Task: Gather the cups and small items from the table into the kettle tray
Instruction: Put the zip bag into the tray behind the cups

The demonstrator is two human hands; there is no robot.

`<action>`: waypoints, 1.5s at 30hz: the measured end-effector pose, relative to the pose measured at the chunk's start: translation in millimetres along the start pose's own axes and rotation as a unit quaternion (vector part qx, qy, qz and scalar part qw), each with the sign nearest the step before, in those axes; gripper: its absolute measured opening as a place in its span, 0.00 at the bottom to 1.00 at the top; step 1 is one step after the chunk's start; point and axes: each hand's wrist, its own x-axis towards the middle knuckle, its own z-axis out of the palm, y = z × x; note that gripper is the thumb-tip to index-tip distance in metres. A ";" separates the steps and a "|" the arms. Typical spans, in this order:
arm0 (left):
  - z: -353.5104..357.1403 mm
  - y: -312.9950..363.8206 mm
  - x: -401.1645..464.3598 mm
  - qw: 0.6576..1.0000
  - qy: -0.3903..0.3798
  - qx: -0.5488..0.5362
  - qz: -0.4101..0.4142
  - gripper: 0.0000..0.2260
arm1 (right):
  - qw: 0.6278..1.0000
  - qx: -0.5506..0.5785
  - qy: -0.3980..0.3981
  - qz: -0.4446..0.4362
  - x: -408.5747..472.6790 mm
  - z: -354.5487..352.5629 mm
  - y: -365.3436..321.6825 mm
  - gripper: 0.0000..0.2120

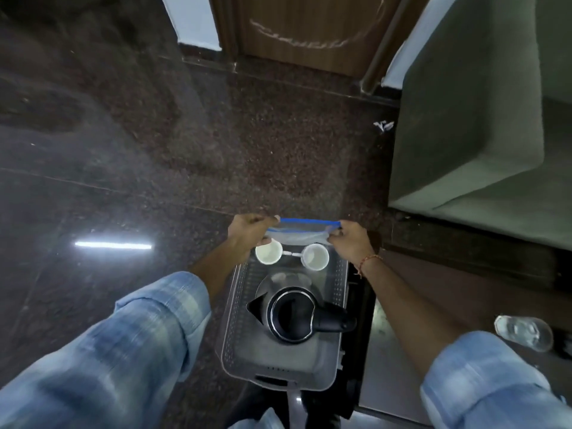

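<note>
A grey perforated kettle tray (230, 342) sits low in front of me with a black electric kettle (294, 314) in its middle. Two white cups stand at its far end, the left cup (268, 251) and the right cup (315, 257), their handles pointing at each other. Above them I hold a clear plastic zip bag (301, 233) with a blue strip stretched between both hands. My left hand (249, 233) pinches its left end and my right hand (348, 239) pinches its right end. What is inside the bag I cannot tell.
A dark speckled stone floor (185, 144) spreads ahead and left. A green-grey upholstered seat (470, 119) stands at the right, a wooden door (309, 29) at the far end. A clear glass (523, 332) lies on a dark surface at the lower right. A scrap of white paper (383, 126) lies on the floor.
</note>
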 end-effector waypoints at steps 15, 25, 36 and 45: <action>13.0 -32.2 12.8 0.936 0.045 0.294 0.188 0.17 | 0.995 -0.040 0.094 0.002 8.5 30.0 29.6 0.11; 8.1 -6.9 -19.2 0.839 0.102 0.491 0.211 0.36 | 0.990 0.047 0.124 -0.036 -41.3 8.1 65.8 0.32; 123.8 65.7 -130.9 0.755 0.006 0.515 0.405 0.22 | 0.950 0.094 0.283 0.097 -187.9 -125.7 227.3 0.24; 297.1 -35.5 -272.5 0.661 -0.143 0.563 0.474 0.12 | 0.916 0.134 0.327 0.190 -356.4 -194.1 412.3 0.13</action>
